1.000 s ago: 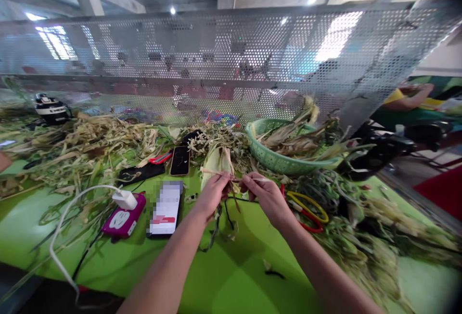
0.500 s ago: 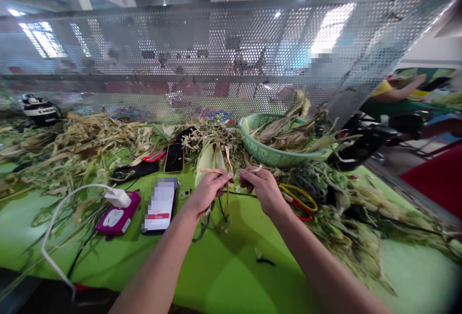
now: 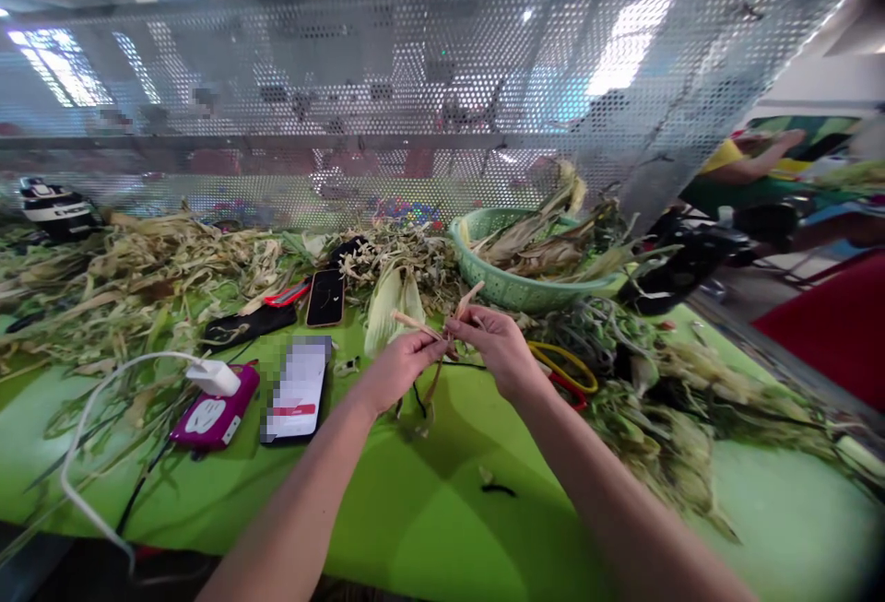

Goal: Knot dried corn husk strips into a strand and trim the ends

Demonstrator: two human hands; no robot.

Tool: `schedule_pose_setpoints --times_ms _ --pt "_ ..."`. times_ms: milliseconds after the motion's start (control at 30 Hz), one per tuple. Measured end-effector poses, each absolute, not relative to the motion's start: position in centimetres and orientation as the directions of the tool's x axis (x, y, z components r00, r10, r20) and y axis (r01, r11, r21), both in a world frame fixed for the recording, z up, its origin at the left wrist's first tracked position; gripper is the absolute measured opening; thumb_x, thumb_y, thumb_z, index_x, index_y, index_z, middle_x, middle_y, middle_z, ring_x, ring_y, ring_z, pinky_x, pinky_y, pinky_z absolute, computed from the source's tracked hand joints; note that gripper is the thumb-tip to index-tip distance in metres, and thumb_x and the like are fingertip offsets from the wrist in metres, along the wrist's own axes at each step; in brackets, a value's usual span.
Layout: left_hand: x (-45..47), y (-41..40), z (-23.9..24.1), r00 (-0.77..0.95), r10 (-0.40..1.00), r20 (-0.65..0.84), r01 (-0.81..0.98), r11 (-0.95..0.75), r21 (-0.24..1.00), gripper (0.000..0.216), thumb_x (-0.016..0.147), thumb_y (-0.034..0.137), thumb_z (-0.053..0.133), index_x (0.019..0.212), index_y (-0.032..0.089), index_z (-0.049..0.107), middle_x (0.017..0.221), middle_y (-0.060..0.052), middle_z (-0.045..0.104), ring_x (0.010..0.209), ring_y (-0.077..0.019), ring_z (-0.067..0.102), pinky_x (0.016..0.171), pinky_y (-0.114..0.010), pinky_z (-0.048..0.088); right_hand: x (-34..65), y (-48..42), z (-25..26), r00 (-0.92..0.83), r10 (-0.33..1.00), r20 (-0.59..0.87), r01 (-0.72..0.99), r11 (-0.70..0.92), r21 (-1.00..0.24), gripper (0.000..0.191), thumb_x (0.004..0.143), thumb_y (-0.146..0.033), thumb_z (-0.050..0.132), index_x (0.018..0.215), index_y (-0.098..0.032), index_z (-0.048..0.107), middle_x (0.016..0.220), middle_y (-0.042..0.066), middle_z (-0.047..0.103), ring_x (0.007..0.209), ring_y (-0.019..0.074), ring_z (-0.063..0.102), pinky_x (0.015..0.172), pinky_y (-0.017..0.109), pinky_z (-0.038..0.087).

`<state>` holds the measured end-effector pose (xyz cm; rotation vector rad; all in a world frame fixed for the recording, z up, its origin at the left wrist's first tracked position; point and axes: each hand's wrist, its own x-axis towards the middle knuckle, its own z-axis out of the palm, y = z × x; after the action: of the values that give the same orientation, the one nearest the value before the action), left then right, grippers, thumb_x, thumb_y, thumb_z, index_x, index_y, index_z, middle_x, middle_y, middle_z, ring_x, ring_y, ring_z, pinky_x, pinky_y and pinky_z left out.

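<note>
Left hand (image 3: 407,359) and right hand (image 3: 496,342) pinch husk strips (image 3: 413,323). Green table (image 3: 415,510) spreads to the near edge; a basket (image 3: 515,289) sits far right.

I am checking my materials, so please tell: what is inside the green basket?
Dry, brownish husks lie in the green basket, some rising above its rim. They cover much of its bottom; what lies beneath them cannot be seen.

White charger (image 3: 214,378) on purple socket block (image 3: 207,416); lit phone (image 3: 302,388) beside; perforated partition (image 3: 373,49) behind.
</note>
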<state>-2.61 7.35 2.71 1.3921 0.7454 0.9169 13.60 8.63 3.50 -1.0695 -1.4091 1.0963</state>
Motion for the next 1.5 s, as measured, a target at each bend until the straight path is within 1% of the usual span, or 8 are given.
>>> schedule_pose_setpoints --times_ms 167,300,467,733,967,1100,1267,1500 --pt "-2.6 7.2 2.7 0.475 0.876 0.083 -0.034 -0.076 0.997 0.036 0.08 0.047 0.06 0.094 0.016 0.072 0.09 -0.006 0.069 0.091 -0.0222 0.058 0.091 -0.033 0.039 14.1 8.7 3.7 -0.06 0.977 0.206 0.227 0.214 -0.95 0.029 0.073 -0.044 0.066 0.062 -0.018 0.058 0.059 -0.002 0.054 0.058 0.0131 0.047 0.059 0.027 0.037" --pt "-2.5 7.5 2.6 0.398 0.915 0.059 0.126 -0.118 0.985 0.034 0.08 0.047 0.058 0.087 0.016 0.072 0.085 -0.007 0.07 0.088 -0.0242 0.059 0.083 -0.033 0.042 14.8 8.4 4.9 0.018 0.898 0.441 0.52 0.368 -0.771 0.021 0.074 -0.038 0.069 0.071 -0.019 0.059 0.066 0.0 0.056 0.061 0.0147 0.047 0.056 0.026 0.036" --pt "-2.0 7.5 2.4 0.399 0.914 0.072 0.285 -0.198 0.938 0.03 0.083 0.04 0.053 0.089 0.016 0.071 0.088 -0.008 0.071 0.083 -0.024 0.061 0.077 -0.032 0.043 14.1 7.8 5.2 -0.269 0.844 0.464 0.593 0.525 -0.611 0.013 0.081 -0.03 0.063 0.088 -0.021 0.07 0.082 0.004 0.064 0.074 0.0175 0.055 0.067 0.027 0.041" --pt "-1.7 7.2 1.9 0.532 0.846 0.046 0.221 -0.191 0.956 0.032 0.084 0.039 0.052 0.091 0.014 0.071 0.089 -0.006 0.07 0.087 -0.0208 0.06 0.083 -0.03 0.043 14.0 8.2 4.0 -0.251 0.89 0.38 0.513 0.455 -0.728 0.01 0.078 -0.023 0.063 0.069 -0.018 0.065 0.064 -0.001 0.062 0.061 0.0128 0.054 0.058 0.023 0.038" --pt "-1.6 6.8 1.5 0.571 0.821 0.023 0.241 -0.195 0.951 0.033 0.082 0.045 0.055 0.083 0.016 0.071 0.076 -0.003 0.065 0.073 -0.0172 0.056 0.072 -0.028 0.041 13.7 7.9 3.9 -0.167 0.918 0.359 0.452 0.395 -0.799 0.014 0.073 -0.028 0.065 0.064 -0.018 0.062 0.059 -0.002 0.057 0.057 0.0122 0.05 0.055 0.023 0.036" --pt "-1.4 6.6 1.8 0.53 0.847 0.038 0.146 -0.135 0.98 0.032 0.081 0.046 0.058 0.085 0.017 0.072 0.076 -0.004 0.065 0.075 -0.0173 0.055 0.072 -0.028 0.039 13.6 7.9 4.2 -0.131 0.933 0.336 0.449 0.358 -0.819 0.015 0.076 -0.032 0.064 0.068 -0.019 0.064 0.06 -0.002 0.058 0.056 0.0123 0.05 0.053 0.023 0.037" --pt "-1.6 7.4 1.3 0.287 0.957 -0.039 -0.191 0.098 0.977 0.03 0.08 0.042 0.06 0.092 0.017 0.072 0.07 -0.002 0.061 0.061 -0.0106 0.05 0.056 -0.021 0.036 14.3 8.0 5.1 -0.037 0.91 0.413 0.4 0.393 -0.828 0.021 0.083 -0.034 0.057 0.097 -0.019 0.065 0.085 0.002 0.066 0.07 0.0146 0.056 0.063 0.025 0.043" --pt "-2.0 8.2 0.8 0.256 0.964 -0.075 -0.434 0.184 0.882 0.03 0.075 0.024 0.066 0.103 0.015 0.066 0.079 -0.004 0.066 0.064 -0.0093 0.056 0.058 -0.019 0.042 15.0 8.1 5.3 -0.176 0.828 0.532 0.658 0.501 -0.562 0.008 0.082 -0.027 0.061 0.086 -0.022 0.066 0.086 0.003 0.066 0.087 0.021 0.058 0.079 0.033 0.043"
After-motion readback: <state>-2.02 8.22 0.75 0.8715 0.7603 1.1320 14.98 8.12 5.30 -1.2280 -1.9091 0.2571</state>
